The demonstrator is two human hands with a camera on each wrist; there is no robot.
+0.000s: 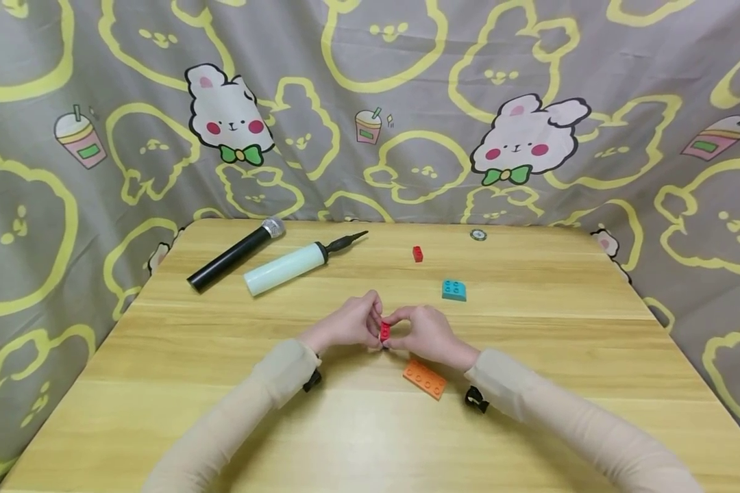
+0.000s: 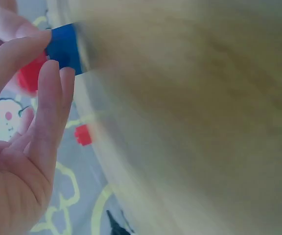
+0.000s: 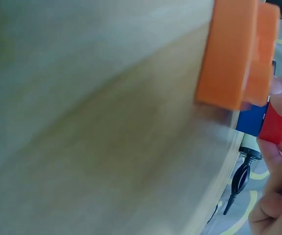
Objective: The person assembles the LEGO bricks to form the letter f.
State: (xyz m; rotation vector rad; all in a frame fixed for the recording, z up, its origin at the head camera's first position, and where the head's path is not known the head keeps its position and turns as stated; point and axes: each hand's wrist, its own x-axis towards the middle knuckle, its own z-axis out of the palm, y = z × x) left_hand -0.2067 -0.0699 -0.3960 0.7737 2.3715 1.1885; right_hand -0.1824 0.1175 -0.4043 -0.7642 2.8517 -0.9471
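Black, the mic (image 1: pixel 234 258) lies far left, then the pale pump (image 1: pixel 286 269). Next I have the left hand (image 1: pixel 348 323) pinching the red brick (image 1: pixel 385 331), which sits against the blue brick (image 3: pixel 250 120) between the hands. Beyond is the spare red (image 1: pixel 417 254), nearer the orange brick (image 1: pixel 424 379). The right hand (image 1: pixel 430 335) pinches the red brick's other side; the teal brick (image 1: pixel 453 290) lies further right. I judge this step as joining red to blue; blurred wrist views hide whether they're seated. Next calls for square, even pressure.
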